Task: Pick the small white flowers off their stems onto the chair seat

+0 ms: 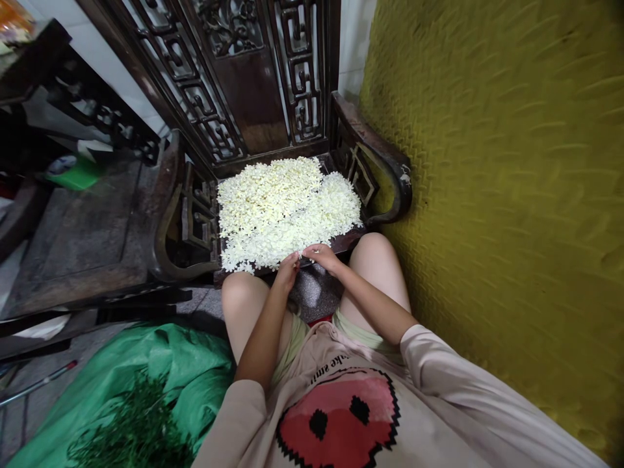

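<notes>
White flowers [287, 208] lie in a thick layer over the seat of a dark carved wooden chair, creamier toward the back and whiter in front. At the front edge of that seat, my left hand [288, 268] is closed, its thumb and fingers pinched together. My right hand [322, 256] comes in from the other side, also in a pinch, its fingertips almost meeting those of the left. A tiny whitish spot shows between the fingertips, too small to name. Both hands are just in front of the nearest flowers, above the gap between my knees.
Curved armrests [400, 179] flank the chair seat. A yellow textured mat [507, 195] stands upright on the right. Another wooden seat [92, 227] on the left bears a green roll-shaped object [75, 172]. A green sack [195, 370] with leafy stems [136, 426] lies at lower left.
</notes>
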Demonstrator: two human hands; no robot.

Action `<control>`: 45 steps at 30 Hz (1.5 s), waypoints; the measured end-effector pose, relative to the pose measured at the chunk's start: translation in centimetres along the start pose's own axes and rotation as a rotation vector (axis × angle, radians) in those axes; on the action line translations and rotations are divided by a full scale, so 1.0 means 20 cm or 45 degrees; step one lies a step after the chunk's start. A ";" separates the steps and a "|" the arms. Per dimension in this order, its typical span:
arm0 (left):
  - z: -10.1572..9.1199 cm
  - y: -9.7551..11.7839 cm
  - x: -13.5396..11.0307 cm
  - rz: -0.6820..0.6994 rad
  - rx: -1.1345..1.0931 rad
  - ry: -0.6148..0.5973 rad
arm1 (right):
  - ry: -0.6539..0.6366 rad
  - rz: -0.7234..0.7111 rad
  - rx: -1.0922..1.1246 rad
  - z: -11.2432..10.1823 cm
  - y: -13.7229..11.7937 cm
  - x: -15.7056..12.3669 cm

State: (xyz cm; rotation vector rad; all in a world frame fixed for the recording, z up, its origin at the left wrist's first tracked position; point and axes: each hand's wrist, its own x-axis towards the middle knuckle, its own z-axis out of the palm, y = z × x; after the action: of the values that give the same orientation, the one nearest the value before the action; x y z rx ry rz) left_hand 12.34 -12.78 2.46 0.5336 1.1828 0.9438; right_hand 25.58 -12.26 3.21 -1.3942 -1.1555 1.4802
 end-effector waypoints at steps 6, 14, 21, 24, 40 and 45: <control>-0.04 0.00 0.04 0.046 -0.159 0.077 | 0.062 0.106 0.094 -0.02 0.02 0.02; -0.06 0.00 0.05 0.053 -0.199 0.076 | 0.074 0.279 0.279 -0.03 0.03 0.03; -0.05 -0.01 0.04 0.048 -0.117 0.080 | 0.140 0.254 0.186 -0.03 0.06 0.04; -0.05 -0.01 0.04 0.057 -0.079 0.094 | 0.183 0.283 0.175 -0.03 0.06 0.04; -0.05 -0.03 0.05 0.061 0.018 0.111 | 0.113 0.023 0.006 -0.07 0.02 0.07; -0.05 -0.05 0.04 0.093 0.193 0.068 | -0.040 -0.072 -0.123 0.00 0.01 0.02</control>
State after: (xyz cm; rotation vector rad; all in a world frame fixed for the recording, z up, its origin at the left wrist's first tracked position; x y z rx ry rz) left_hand 11.79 -12.77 1.03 0.6804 1.2965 0.9403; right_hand 25.63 -11.99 2.95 -1.3958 -1.2904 1.4278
